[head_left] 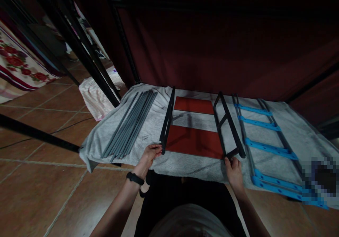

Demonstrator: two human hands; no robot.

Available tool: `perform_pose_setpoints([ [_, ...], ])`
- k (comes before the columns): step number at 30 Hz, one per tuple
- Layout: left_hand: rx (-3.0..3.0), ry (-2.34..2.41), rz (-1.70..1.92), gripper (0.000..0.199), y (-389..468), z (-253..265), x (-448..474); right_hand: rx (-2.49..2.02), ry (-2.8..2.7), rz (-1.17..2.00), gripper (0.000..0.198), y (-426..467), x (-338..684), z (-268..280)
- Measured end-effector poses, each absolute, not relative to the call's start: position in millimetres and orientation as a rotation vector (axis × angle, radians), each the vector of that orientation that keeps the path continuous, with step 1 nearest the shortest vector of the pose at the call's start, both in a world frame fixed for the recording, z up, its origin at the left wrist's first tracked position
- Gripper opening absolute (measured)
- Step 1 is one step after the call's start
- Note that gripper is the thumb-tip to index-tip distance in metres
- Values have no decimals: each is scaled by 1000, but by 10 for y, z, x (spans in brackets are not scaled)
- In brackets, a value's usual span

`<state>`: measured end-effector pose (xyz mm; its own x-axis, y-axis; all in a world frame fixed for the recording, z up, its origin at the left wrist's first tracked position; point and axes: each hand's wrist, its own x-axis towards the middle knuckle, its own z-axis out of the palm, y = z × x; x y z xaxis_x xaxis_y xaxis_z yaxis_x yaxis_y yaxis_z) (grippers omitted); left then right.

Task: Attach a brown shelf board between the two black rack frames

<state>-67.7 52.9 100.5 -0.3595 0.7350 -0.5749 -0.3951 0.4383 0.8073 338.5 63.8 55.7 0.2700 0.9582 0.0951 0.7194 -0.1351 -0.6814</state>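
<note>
Red-panelled rack (194, 141) between curled hands (152, 153)

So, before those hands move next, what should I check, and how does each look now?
1. Left hand at the near end of the left long black frame: ok.
2. Right hand at the near end of the right long black frame: ok.
3. Firmness of either grip: cannot tell.
4. Two flat red panels between the frames: ok.
5. Panels fastened to both frames: cannot tell.
6. Small thin loose pieces on the grey fleecy cloth gathered together: not ok, two spots.
</note>
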Motion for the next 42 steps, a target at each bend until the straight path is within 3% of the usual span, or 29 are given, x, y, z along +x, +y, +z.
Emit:
perform_pose_setpoints([
  [4, 357, 1545, 1205, 25, 523, 1017, -675, -1823, -1293, 579, 55, 458, 3394, 560],
  [10, 363, 1531, 1190, 25, 535, 1007, -692, -1301, -596, 1874, 30, 104, 2567, 752],
  [13, 336, 1511, 1193, 25, 541, 1018, -699, -1057, -334, 2155, 18, 170, 1913, 851],
  [21, 303, 1490, 1205, 21, 537, 1024, -692, -976, -13, 2275, 7, 526, 1057, 887],
  [25, 320, 1497, 1204, 19, 538, 996, -698, -984, -13, 2301, 14, 527, 1002, 822],
  [32, 323, 1482, 1216, 23, 518, 991, -705, -973, 32, 2306, 43, 545, 928, 784],
  [42, 435, 1531, 1193, 30, 499, 993, -724, -936, 20, 2305, 50, 537, 948, 785],
])
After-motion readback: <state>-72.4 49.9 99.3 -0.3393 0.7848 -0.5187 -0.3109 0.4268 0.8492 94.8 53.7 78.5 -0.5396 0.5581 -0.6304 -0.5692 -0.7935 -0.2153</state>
